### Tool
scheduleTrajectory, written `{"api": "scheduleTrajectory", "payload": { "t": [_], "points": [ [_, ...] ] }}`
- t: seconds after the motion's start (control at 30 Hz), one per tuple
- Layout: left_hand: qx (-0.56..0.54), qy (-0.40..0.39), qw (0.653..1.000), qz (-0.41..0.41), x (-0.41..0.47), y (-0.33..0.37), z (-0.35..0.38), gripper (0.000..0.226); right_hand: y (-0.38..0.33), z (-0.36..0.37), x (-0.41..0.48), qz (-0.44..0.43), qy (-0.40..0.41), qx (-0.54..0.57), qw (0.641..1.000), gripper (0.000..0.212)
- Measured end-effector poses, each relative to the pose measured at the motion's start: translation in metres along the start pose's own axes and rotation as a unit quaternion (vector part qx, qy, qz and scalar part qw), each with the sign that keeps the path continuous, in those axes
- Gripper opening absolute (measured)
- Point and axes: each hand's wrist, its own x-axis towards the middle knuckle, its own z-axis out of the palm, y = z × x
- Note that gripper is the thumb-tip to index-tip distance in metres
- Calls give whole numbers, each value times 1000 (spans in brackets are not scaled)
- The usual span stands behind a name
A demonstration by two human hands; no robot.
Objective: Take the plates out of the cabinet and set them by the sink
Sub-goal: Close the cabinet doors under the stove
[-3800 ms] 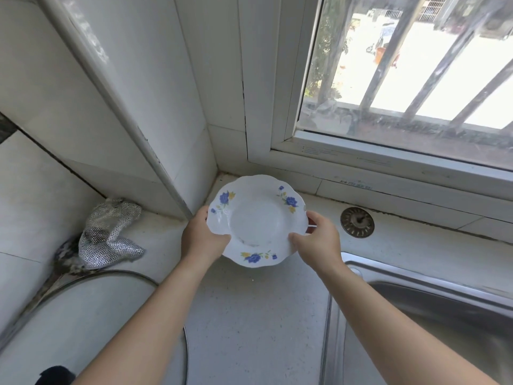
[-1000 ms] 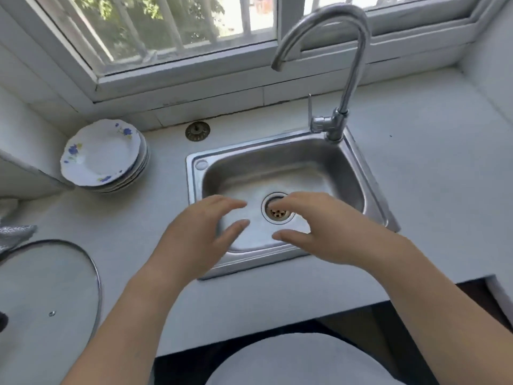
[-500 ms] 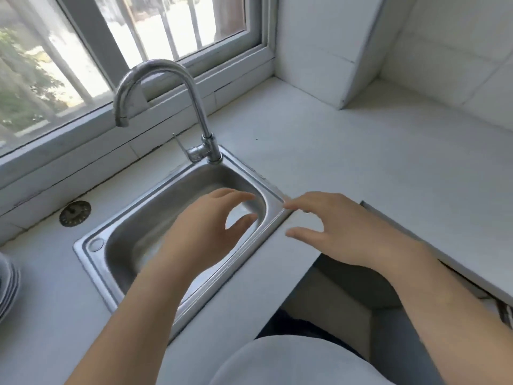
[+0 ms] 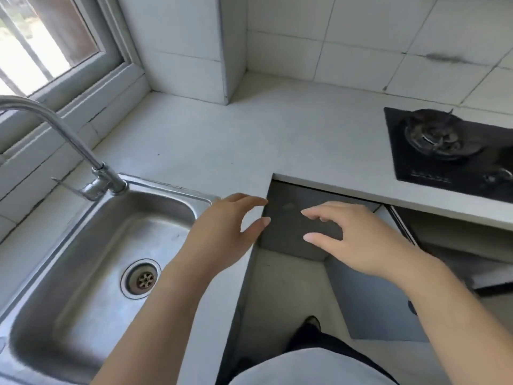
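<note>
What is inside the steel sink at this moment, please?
The sink holds only its drain strainer; no plates or water show. The left hand and forearm cover its near right corner, so that part cannot be seen.

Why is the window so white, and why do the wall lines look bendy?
In the head view, daylight overexposes the window, so outside washes out; the wide-angle lens bows the wall tiles and counter edge; the sink shows soft glare; both hands look slightly blurred.

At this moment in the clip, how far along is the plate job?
Done: cannot be confirmed, no plates in view. In hand: nothing; left hand and right hand are both empty, held over the gap by the sink. Left: possibly more plates from the open cabinet door area.
</note>
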Motion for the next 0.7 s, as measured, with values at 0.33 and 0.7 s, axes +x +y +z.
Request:
{"api": "scheduleTrajectory", "payload": {
  "t": [0.33, 0.7],
  "points": [
    [-10, -108, 987, 120, 44, 86, 65, 35, 103, 3, -75, 166, 133, 68, 975, 35],
    [38, -209, 959, 190, 87, 201, 198, 29, 251, 9, -168, 266, 216, 111, 933, 35]
  ]
}}
